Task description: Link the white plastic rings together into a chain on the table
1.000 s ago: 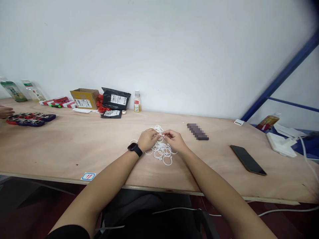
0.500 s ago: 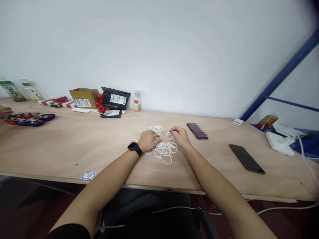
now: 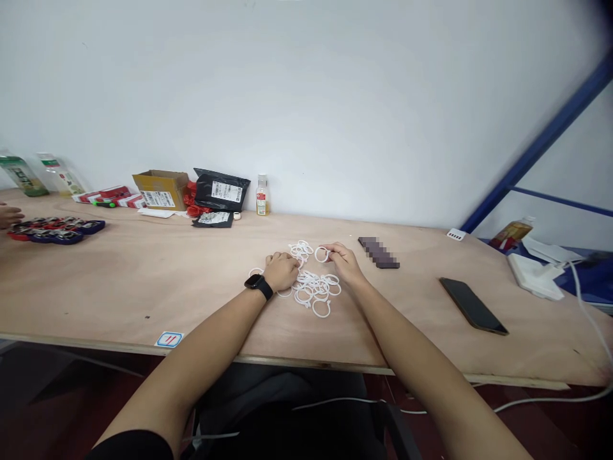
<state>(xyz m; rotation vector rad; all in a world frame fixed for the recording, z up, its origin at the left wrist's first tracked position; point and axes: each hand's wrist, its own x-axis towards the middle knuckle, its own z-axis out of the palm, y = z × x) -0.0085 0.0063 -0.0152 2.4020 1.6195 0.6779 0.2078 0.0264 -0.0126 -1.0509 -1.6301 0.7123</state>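
My right hand (image 3: pixel 345 263) pinches a white plastic ring (image 3: pixel 317 259) between thumb and fingers, holding it just above the table. The ring looks like a curtain ring with a small tab. To its left, my left hand (image 3: pixel 281 272) is closed with fingers curled, and a white ring (image 3: pixel 301 262) shows at its fingertips; the grip itself is partly hidden. Close by lies a loose heap of white rings (image 3: pixel 313 289). A smaller cluster (image 3: pixel 302 246) sits beyond the left hand, and one more ring (image 3: pixel 256 271) peeks out beside the wrist.
Two dark phones (image 3: pixel 378 252) (image 3: pixel 473 305) lie to the right. Along the wall stand a cardboard box (image 3: pixel 160 190), a black parcel bag (image 3: pixel 221 190) and a small bottle (image 3: pixel 262 195). At far left, another person's hand (image 3: pixel 8 215) is beside a dark blue and red tray (image 3: pixel 55 230).
My left hand has drawn its fingers in from lying spread to a curl. My right hand has moved slightly left with its ring, toward the left hand.
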